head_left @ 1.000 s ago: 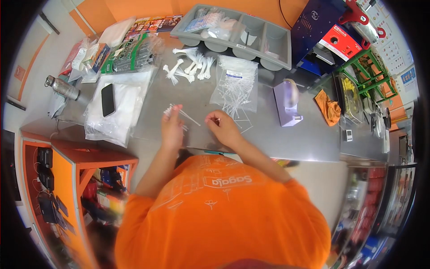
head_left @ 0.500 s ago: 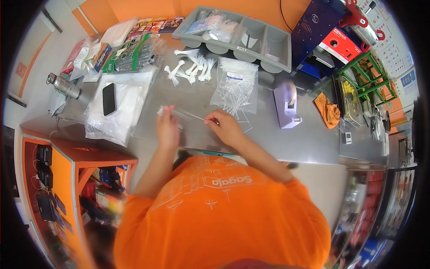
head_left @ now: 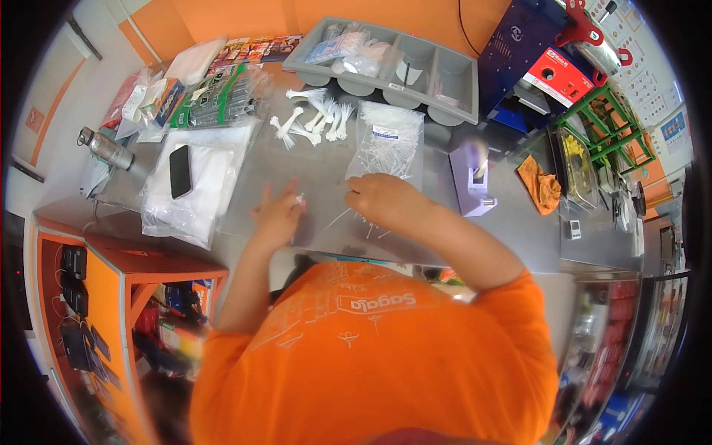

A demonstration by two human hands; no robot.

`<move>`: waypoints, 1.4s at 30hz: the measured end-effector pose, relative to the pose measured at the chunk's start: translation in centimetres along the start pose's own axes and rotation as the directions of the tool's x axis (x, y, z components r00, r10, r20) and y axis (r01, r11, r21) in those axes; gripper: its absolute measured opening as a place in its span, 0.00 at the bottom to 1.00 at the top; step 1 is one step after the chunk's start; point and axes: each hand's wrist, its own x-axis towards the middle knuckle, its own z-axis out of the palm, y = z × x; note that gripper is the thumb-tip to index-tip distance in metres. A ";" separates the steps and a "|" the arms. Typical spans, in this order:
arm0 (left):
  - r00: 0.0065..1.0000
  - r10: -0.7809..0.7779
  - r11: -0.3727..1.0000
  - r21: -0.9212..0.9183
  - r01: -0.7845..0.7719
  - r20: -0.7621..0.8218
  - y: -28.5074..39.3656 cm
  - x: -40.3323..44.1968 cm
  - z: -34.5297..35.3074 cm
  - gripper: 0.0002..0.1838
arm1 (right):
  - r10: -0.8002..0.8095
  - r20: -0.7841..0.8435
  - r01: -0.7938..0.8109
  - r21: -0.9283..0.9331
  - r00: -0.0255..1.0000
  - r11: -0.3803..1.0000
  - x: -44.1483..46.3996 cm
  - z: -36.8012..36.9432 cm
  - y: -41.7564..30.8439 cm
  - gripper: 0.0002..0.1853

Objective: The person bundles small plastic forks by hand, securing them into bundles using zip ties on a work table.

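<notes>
My left hand (head_left: 280,215) is over the metal table, thumb and a finger raised, the others curled around a few white sticks that show only as small tips. My right hand (head_left: 378,199) is closed, with thin white sticks (head_left: 378,232) showing beneath it; one more stick points toward my left hand. Just beyond my right hand lies an open clear bag (head_left: 391,137) full of white sticks. Several tied white bundles (head_left: 319,122) with fanned ends lie behind my hands, left of the bag.
A grey divided bin (head_left: 382,70) stands at the back. Plastic bags with a phone (head_left: 180,170) lie left, near a metal bottle (head_left: 106,147). To the right are a purple tape dispenser (head_left: 472,182), an orange cloth (head_left: 539,185) and a blue machine (head_left: 519,55).
My right hand has moved forward over the near end of the bag. The sticks fanned out from my left hand are now mostly hidden in it, and its fingers have spread.
</notes>
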 end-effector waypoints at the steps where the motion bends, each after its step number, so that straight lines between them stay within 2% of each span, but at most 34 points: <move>1: 1.000 -0.003 1.000 0.000 0.003 -0.003 0.0 -0.2 -0.8 0.12 | 0.019 0.000 -0.019 -0.046 1.000 0.999 -0.1 -0.2 0.2 0.03; 3: 0.999 -0.029 0.972 0.234 0.032 -0.013 0.0 -0.7 -2.6 0.12 | 0.033 -0.002 -0.033 -0.090 0.999 0.995 -0.1 -0.8 0.5 0.03; 4: 0.999 -0.032 0.971 0.235 0.035 -0.017 -1.1 -0.4 -2.5 0.12 | 0.053 0.013 -0.052 -0.098 0.998 0.994 -0.1 -1.2 0.7 0.03; 5: 0.999 0.038 0.998 -0.045 -0.037 0.009 -2.8 0.3 -2.1 0.12 | 0.074 0.028 -0.071 -0.106 0.997 0.992 0.0 -1.5 0.8 0.03; 6: 0.994 0.113 0.942 -0.321 -0.102 0.014 -3.3 0.6 -2.1 0.12 | 0.071 0.026 -0.068 -0.107 0.997 0.992 0.2 -1.6 0.8 0.03; 7: 0.994 0.110 0.942 -0.320 -0.101 0.011 -3.2 0.7 -1.6 0.12 | 0.025 0.079 -0.024 -0.023 0.997 0.999 0.6 -1.6 0.7 0.04; 8: 0.990 0.072 0.793 -0.609 0.018 0.123 -2.7 0.8 -0.8 0.11 | -0.024 0.129 0.016 0.065 0.991 0.998 1.0 -1.5 0.6 0.05; 9: 0.968 0.071 0.556 -0.816 0.161 0.240 -1.6 0.7 -0.2 0.11 | -0.028 0.127 0.019 0.066 0.992 0.998 1.5 -1.4 0.4 0.05; 10: 0.968 0.068 0.558 -0.814 0.163 0.240 0.0 0.3 0.3 0.11 | -0.044 0.128 0.029 0.117 0.991 0.993 1.9 -1.2 0.0 0.06; 12: 0.875 -0.043 0.080 -0.871 0.484 0.482 3.2 -0.6 1.3 0.12 | -0.060 0.124 0.038 0.169 0.991 0.985 2.7 -0.6 -0.2 0.07; 13: 0.875 -0.044 0.084 -0.871 0.484 0.482 3.6 -0.8 1.6 0.12 | -0.084 0.166 0.059 0.149 0.983 0.987 3.0 0.0 0.1 0.06; 15: 0.800 0.283 -0.126 -0.806 0.579 0.530 3.9 -1.0 2.2 0.09 | -0.105 0.211 0.079 0.128 0.972 0.989 3.0 0.5 0.4 0.06; 17: 0.828 0.285 -0.160 -0.828 0.538 0.483 3.3 -0.9 3.0 0.10 | -0.005 0.149 -0.032 0.249 0.989 0.968 2.7 0.3 0.8 0.08; 18: 0.854 0.282 -0.192 -0.846 0.497 0.438 3.1 -0.9 3.1 0.12 | -0.012 0.151 -0.026 0.247 0.988 0.969 2.4 0.1 1.2 0.08; 19: 0.857 0.277 -0.198 -0.847 0.492 0.433 3.0 -0.9 3.2 0.12 | 0.078 0.104 -0.117 0.453 0.992 0.884 2.0 -0.1 1.8 0.09; 20: 0.900 0.195 -0.242 -0.870 0.430 0.390 3.1 -0.9 3.3 0.12 | 0.179 0.080 -0.188 0.641 0.981 0.744 1.9 -0.1 2.1 0.10; 21: 0.931 0.109 -0.279 -0.889 0.364 0.348 3.2 -0.8 3.4 0.13 | 0.173 0.085 -0.187 0.643 0.981 0.743 1.7 1.2 2.4 0.10; 22: 0.931 0.104 -0.284 -0.887 0.364 0.349 3.3 -0.7 3.6 0.13 | 0.289 0.065 -0.210 0.835 0.955 0.509 1.3 3.7 2.9 0.11; 23: 0.953 0.004 -0.278 -0.915 0.292 0.303 3.5 -0.5 3.7 0.13 | 0.404 0.080 -0.187 0.955 0.911 0.232 0.8 5.2 3.0 0.12; 24: 0.963 -0.093 -0.263 -0.939 0.223 0.255 3.6 -0.4 3.9 0.13 | 0.406 0.086 -0.192 0.955 0.910 0.227 0.7 5.3 2.4 0.12; 26: 0.970 -0.089 -0.263 -0.944 0.198 0.228 3.3 -0.5 4.6 0.13 | 0.530 0.340 -0.375 0.926 0.777 -0.044 0.9 5.5 0.4 0.18; 27: 0.978 -0.084 -0.262 -0.951 0.165 0.193 3.5 -0.6 4.7 0.14 | 0.537 0.347 -0.378 0.924 0.769 -0.057 0.8 5.9 -0.3 0.18; 29: 0.967 -0.099 -0.227 -0.952 0.206 0.233 4.1 -0.7 5.0 0.15 | 0.574 0.324 -0.364 0.930 0.752 -0.049 0.8 6.7 -1.5 0.27; 30: 0.960 -0.117 -0.195 -0.954 0.230 0.255 4.7 -0.7 4.9 0.16 | 0.586 0.329 -0.364 0.929 0.740 -0.061 0.8 6.7 -1.9 0.27; 32: 0.948 -0.069 -0.169 -0.940 0.295 0.310 5.4 -0.9 4.7 0.17 | 0.611 0.251 -0.463 0.859 0.750 0.216 0.7 6.3 -2.8 0.34; 33: 0.938 -0.031 -0.146 -0.930 0.338 0.346 5.5 -0.8 4.7 0.18 | 0.622 0.069 -0.354 0.868 0.780 0.348 0.3 8.4 -2.8 0.37; 34: 0.933 -0.017 -0.141 -0.925 0.354 0.360 4.9 -0.7 5.6 0.18 | 0.638 0.072 -0.363 0.868 0.767 0.339 0.1 8.2 -3.0 0.37; 36: 0.940 -0.018 -0.149 -0.930 0.335 0.341 3.7 -0.6 6.9 0.17 | 0.558 0.202 -0.553 0.595 0.805 0.583 -0.1 7.4 -3.4 0.38; 38: 0.923 -0.010 -0.178 -0.909 0.376 0.384 3.9 -0.9 6.5 0.16 | 0.537 0.238 -0.567 0.557 0.809 0.608 -0.8 7.4 -3.3 0.36; 40: 0.906 -0.007 -0.209 -0.886 0.413 0.424 5.0 -1.2 5.3 0.15 | 0.542 -0.209 -0.379 0.515 0.814 0.768 -1.5 7.6 -3.0 0.31; 41: 0.864 0.030 -0.188 -0.846 0.499 0.503 5.4 -1.4 4.8 0.15 | 0.546 -0.205 -0.383 0.519 0.812 0.764 -1.8 8.0 -2.8 0.31; 42: 0.814 0.063 -0.164 -0.798 0.580 0.578 5.6 -1.6 4.7 0.14 | 0.484 -0.326 -0.280 0.509 0.812 0.814 -2.1 8.6 -2.5 0.27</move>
